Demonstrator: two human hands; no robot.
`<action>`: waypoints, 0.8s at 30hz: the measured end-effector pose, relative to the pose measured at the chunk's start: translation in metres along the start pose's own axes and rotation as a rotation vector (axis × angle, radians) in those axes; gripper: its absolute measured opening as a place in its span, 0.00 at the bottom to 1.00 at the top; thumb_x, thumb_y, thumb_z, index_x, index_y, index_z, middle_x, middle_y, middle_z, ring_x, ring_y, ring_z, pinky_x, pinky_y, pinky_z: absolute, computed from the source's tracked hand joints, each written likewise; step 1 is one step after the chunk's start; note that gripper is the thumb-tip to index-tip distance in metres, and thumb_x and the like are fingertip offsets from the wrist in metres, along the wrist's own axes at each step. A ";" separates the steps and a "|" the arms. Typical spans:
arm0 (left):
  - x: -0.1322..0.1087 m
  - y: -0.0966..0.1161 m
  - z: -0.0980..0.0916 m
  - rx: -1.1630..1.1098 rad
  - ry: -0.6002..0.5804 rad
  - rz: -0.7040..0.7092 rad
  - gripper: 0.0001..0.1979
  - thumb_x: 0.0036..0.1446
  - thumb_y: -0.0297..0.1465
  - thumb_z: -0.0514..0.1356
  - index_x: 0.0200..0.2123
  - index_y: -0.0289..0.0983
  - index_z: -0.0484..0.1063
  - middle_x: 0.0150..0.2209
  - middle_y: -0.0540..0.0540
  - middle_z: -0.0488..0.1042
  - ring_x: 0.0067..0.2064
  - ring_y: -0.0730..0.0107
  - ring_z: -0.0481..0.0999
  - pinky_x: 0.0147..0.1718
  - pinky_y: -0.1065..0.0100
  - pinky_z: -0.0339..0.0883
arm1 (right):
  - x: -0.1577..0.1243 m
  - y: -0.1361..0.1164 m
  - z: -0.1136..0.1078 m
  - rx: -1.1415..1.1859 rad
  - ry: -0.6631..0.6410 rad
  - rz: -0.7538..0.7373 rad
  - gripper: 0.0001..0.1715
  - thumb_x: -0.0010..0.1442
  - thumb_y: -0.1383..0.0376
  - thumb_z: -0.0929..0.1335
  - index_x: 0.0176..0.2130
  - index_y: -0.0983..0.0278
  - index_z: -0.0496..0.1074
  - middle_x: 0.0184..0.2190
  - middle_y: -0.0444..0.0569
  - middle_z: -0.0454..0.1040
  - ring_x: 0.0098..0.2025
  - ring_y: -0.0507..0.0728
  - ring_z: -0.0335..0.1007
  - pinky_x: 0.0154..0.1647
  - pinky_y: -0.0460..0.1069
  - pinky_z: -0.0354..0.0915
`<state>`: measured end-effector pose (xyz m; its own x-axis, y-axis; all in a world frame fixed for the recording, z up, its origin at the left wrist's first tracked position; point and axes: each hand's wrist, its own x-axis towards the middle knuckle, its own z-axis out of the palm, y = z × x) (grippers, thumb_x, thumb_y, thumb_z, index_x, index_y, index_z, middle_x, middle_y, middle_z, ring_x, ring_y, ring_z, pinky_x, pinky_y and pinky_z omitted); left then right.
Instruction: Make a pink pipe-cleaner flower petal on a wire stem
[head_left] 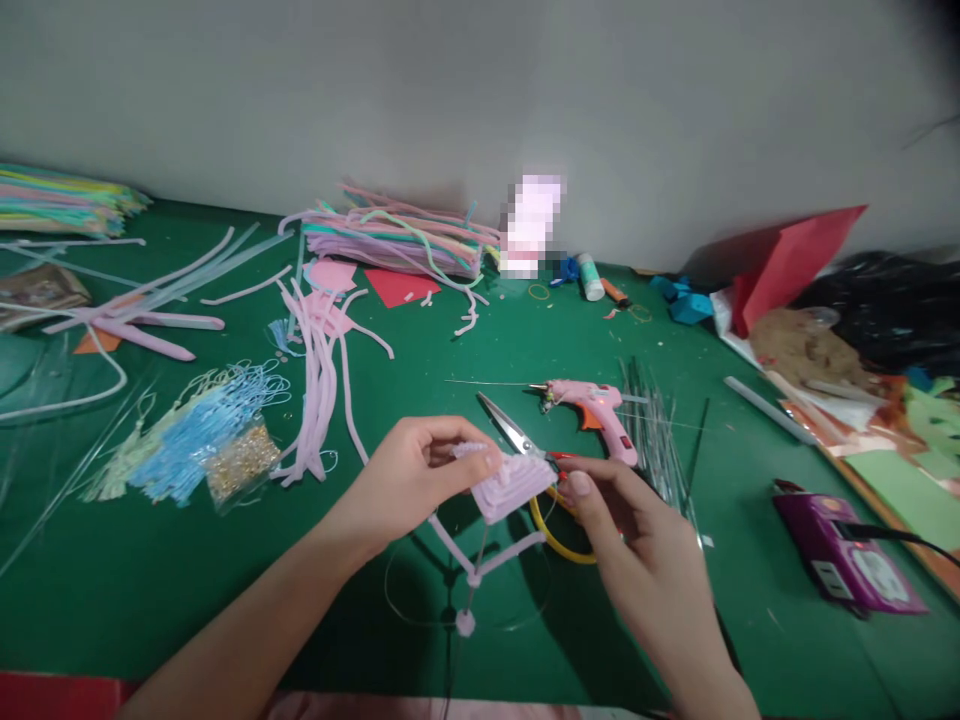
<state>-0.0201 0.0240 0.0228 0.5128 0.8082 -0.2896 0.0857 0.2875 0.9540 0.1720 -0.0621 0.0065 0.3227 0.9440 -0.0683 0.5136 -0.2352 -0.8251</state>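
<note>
My left hand (pixel 416 480) is closed around the top of a small pink pipe-cleaner piece (pixel 510 487), wound in flat layers, with thin pink stems (pixel 480 555) hanging below it over the green table (pixel 225 580). My right hand (pixel 637 540) pinches the right edge of the same piece. Just behind the hands lie scissors (pixel 514 432) with a yellow handle loop (pixel 559 540), and a pink glue gun (pixel 596 410).
Loose pink pipe cleaners (pixel 322 390) and blue tassels (pixel 202 425) lie at the left. A stack of coloured pipe cleaners (pixel 397 240) sits by the wall. Thin wires (pixel 660 430), a purple device (pixel 847 555) with a cable and paper scraps (pixel 862 400) lie at the right.
</note>
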 end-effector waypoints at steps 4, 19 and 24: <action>0.002 -0.001 -0.002 -0.013 0.063 -0.002 0.07 0.53 0.32 0.64 0.28 0.34 0.76 0.25 0.51 0.74 0.28 0.76 0.72 0.30 0.75 0.64 | 0.000 0.011 0.005 -0.195 -0.049 -0.019 0.20 0.61 0.51 0.63 0.46 0.61 0.70 0.39 0.55 0.76 0.38 0.63 0.74 0.36 0.54 0.70; -0.005 -0.024 0.002 -0.259 -0.171 -0.278 0.26 0.43 0.27 0.71 0.46 0.36 0.65 0.39 0.44 0.78 0.35 0.71 0.78 0.35 0.70 0.71 | 0.030 0.038 -0.022 0.079 -0.316 -0.013 0.20 0.53 0.59 0.68 0.46 0.61 0.65 0.26 0.42 0.69 0.25 0.55 0.70 0.27 0.49 0.67; 0.000 -0.013 0.007 -0.198 -0.117 -0.187 0.13 0.50 0.32 0.68 0.37 0.31 0.72 0.32 0.44 0.78 0.29 0.74 0.77 0.33 0.72 0.72 | 0.017 0.043 -0.035 0.036 -0.111 -0.137 0.30 0.52 0.52 0.72 0.49 0.56 0.58 0.38 0.49 0.70 0.48 0.61 0.72 0.46 0.54 0.69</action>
<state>-0.0155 0.0170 0.0104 0.5995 0.6706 -0.4368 0.0254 0.5296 0.8479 0.2278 -0.0641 -0.0106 0.1608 0.9869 -0.0142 0.5175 -0.0965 -0.8502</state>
